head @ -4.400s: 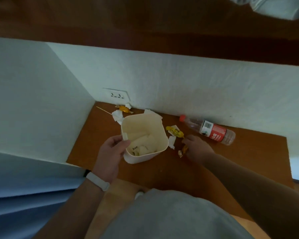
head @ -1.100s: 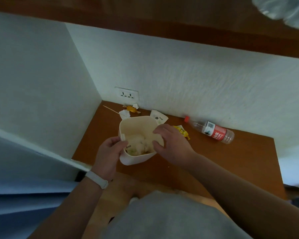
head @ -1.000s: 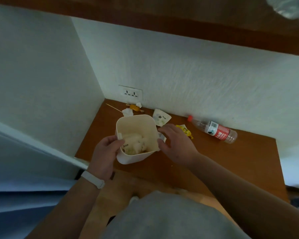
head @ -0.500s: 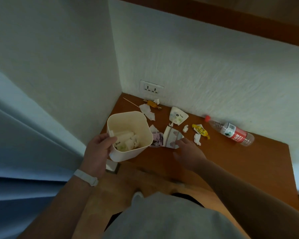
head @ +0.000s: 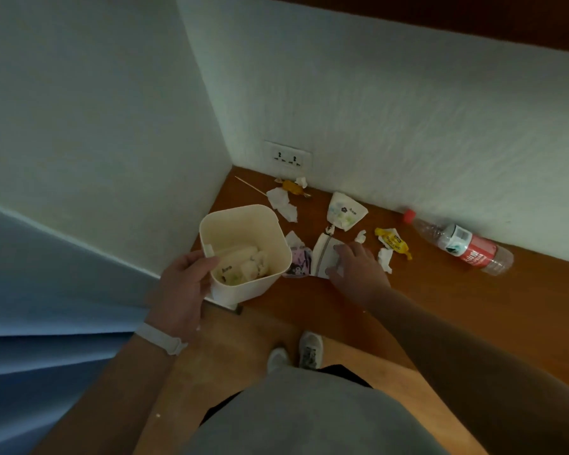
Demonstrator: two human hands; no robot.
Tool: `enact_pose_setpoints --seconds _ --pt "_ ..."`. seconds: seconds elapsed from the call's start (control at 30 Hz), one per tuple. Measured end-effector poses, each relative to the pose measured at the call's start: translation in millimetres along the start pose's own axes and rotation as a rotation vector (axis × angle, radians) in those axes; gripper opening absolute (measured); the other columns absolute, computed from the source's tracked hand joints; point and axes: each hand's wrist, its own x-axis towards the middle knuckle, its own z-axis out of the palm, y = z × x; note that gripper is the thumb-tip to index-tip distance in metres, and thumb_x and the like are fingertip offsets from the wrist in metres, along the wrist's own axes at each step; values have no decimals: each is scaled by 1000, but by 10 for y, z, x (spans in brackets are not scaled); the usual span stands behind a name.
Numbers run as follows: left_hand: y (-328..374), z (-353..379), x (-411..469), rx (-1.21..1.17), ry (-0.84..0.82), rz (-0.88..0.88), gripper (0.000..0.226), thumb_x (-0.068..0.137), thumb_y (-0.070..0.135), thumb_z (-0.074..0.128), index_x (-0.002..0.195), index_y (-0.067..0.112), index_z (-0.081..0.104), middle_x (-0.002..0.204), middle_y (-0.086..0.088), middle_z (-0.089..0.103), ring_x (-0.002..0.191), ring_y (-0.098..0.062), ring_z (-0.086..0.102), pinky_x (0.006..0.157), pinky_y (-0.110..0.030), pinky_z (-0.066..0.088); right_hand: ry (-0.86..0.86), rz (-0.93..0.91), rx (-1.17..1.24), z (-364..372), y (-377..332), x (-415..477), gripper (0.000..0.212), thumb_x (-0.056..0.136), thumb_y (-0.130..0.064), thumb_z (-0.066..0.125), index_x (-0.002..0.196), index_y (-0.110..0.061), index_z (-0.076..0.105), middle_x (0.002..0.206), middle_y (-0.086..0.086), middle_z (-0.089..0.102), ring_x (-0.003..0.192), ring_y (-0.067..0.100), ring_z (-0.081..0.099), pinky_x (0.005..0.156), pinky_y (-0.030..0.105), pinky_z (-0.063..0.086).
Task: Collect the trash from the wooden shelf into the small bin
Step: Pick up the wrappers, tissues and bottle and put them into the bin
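Observation:
My left hand (head: pixel 184 287) grips the near rim of the small cream bin (head: pixel 247 224), which holds crumpled paper and sits at the left front edge of the wooden shelf (head: pixel 440 300). My right hand (head: pixel 355 270) lies on a white wrapper (head: pixel 322 254) just right of the bin, fingers curling over it. A purple packet (head: pixel 299 262) lies between wrapper and bin. Further back lie a flower-printed tissue pack (head: pixel 345 211), white tissue scraps (head: pixel 281 203), a yellow candy wrapper (head: pixel 391 241) and an orange wrapper (head: pixel 293 187).
A plastic bottle (head: pixel 460 246) with a red label lies on its side by the back wall. A thin wooden stick (head: pixel 250 185) rests in the corner below a wall socket (head: pixel 288 157). White walls close the left and back. My feet stand on the floor below.
The bin has shifted left toward the shelf's front corner, uncovering the trash behind it. My right hand left the bin's rim and came down on the white wrapper.

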Motion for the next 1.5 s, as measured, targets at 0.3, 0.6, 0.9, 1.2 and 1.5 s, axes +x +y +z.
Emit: enact_pose_setpoints --seconds 0.3,0.6,0.9,1.2,1.5 --pt "179 180 -27 54 -29 91 7 92 6 61 94 8 67 78 0 78 76 -12 74 62 -23 57 -193 60 3 38 66 269 91 78 -51 71 149 -21 23 148 10 33 135 31 34 103 52 41" --pt "300 379 117 94 -65 69 20 92 5 61 111 -2 63 104 -18 71 96 -28 69 80 -38 55 -90 223 182 -1 124 254 99 68 -54 81 145 -20 29 137 6 45 122 27 49 92 46 51" --pt "379 490 645 133 -228 40 13 91 7 62 102 4 68 96 -9 76 90 -21 73 72 -37 59 19 325 482 -313 0 -2 13 91 -24 62 101 -23 54 98 0 63 80 11 61 63 31 56" --pt "364 578 949 183 -336 29 12 87 7 67 98 12 69 99 -10 74 86 -20 73 70 -36 57 426 295 966 -1050 -674 -367 15 89 -18 68 103 -18 63 93 -2 71 83 13 69 78 42 59" --pt "290 528 1012 178 -394 -25 21 85 7 70 106 10 67 103 -13 75 88 -22 73 67 -30 56 300 201 804 -907 -1126 -117 12 84 -28 72 89 -32 62 84 -10 69 77 6 66 59 29 54"
